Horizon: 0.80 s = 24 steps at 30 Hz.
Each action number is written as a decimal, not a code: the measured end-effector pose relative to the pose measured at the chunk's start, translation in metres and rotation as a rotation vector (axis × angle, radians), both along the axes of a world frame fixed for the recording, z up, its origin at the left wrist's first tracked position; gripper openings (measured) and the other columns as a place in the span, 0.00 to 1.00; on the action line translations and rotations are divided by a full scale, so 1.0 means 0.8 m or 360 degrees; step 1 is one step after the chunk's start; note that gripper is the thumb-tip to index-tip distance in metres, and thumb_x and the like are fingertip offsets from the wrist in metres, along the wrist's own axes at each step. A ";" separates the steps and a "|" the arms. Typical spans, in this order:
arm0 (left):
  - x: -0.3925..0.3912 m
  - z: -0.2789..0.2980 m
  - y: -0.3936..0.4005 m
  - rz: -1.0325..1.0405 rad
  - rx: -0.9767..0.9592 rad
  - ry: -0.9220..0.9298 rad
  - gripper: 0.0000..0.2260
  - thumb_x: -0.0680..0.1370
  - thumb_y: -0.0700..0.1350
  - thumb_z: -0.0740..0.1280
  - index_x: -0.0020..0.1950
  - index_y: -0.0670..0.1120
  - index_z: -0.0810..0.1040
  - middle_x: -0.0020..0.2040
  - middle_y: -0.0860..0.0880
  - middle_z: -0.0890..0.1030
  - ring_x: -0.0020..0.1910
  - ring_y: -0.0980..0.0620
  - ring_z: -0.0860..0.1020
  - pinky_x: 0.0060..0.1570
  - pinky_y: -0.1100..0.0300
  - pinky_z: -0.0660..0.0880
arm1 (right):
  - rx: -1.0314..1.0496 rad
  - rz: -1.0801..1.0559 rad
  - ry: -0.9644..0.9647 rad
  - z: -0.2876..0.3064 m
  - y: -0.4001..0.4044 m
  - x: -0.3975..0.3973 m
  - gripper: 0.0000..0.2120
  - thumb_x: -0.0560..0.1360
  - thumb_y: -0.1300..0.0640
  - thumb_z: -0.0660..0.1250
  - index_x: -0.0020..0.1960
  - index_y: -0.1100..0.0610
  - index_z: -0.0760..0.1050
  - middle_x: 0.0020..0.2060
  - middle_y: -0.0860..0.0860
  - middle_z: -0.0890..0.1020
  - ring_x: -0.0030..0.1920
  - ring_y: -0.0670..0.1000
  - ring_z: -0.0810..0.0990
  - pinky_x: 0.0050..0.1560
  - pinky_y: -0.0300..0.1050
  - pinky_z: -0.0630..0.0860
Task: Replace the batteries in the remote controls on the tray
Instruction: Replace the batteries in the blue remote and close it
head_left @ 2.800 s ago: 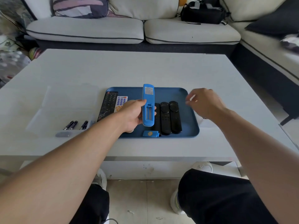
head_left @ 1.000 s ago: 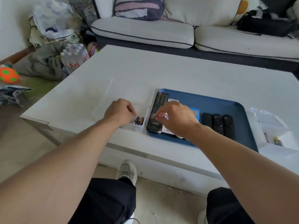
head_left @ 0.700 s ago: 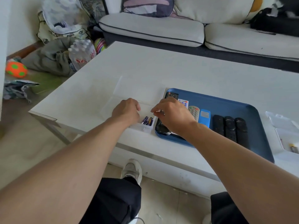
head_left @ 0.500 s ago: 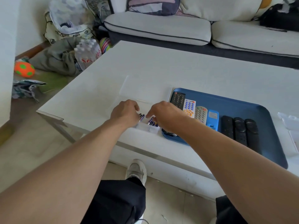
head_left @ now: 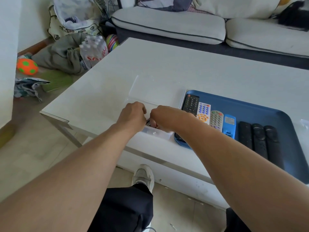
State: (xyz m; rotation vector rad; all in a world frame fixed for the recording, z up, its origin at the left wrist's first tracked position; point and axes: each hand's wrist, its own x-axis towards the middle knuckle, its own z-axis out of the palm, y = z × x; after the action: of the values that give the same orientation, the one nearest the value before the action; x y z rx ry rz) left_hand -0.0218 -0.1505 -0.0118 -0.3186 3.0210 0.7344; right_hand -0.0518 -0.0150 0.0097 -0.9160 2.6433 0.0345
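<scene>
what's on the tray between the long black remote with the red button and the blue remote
In the head view, two remotes lie side by side on the blue tray: a white remote with blue buttons, then a grey remote.

Our fingers (head_left: 147, 120) meet over the open box (head_left: 155, 132) on the surface (head_left: 184, 67), batteries (head_left: 148, 122) just below them. Right of our fingers sits the tray (head_left: 267, 113), its remotes (head_left: 217, 119) side by side; the box lid (head_left: 158, 91) lies beyond.
</scene>
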 end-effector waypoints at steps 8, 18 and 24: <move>0.002 0.006 0.000 0.0129 0.0139 0.0173 0.16 0.74 0.32 0.61 0.55 0.45 0.82 0.54 0.45 0.83 0.54 0.43 0.80 0.51 0.57 0.76 | -0.0456 -0.0085 -0.0155 0.031 0.024 0.000 0.10 0.78 0.59 0.69 0.57 0.48 0.81 0.47 0.44 0.85 0.48 0.47 0.82 0.51 0.44 0.77; 0.003 0.036 0.052 0.0056 0.0396 0.0620 0.11 0.76 0.36 0.63 0.50 0.47 0.84 0.44 0.51 0.83 0.43 0.52 0.78 0.46 0.63 0.71 | -0.2333 -0.0941 -0.1827 0.064 0.140 0.040 0.16 0.83 0.65 0.59 0.68 0.57 0.74 0.45 0.54 0.80 0.47 0.54 0.82 0.55 0.49 0.80; 0.011 0.051 0.119 -0.0174 0.0437 0.0564 0.08 0.77 0.39 0.66 0.49 0.48 0.84 0.45 0.51 0.85 0.45 0.50 0.80 0.49 0.58 0.76 | -0.2610 -0.1351 -0.1665 0.078 0.198 0.054 0.07 0.81 0.60 0.63 0.56 0.57 0.78 0.41 0.53 0.77 0.36 0.49 0.76 0.35 0.40 0.72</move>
State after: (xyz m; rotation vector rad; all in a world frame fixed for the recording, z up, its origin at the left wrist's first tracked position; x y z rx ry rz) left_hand -0.0133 -0.0552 0.0290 -0.0161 3.1547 1.3014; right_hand -0.0088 0.1438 0.0718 0.1269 1.3505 -2.2104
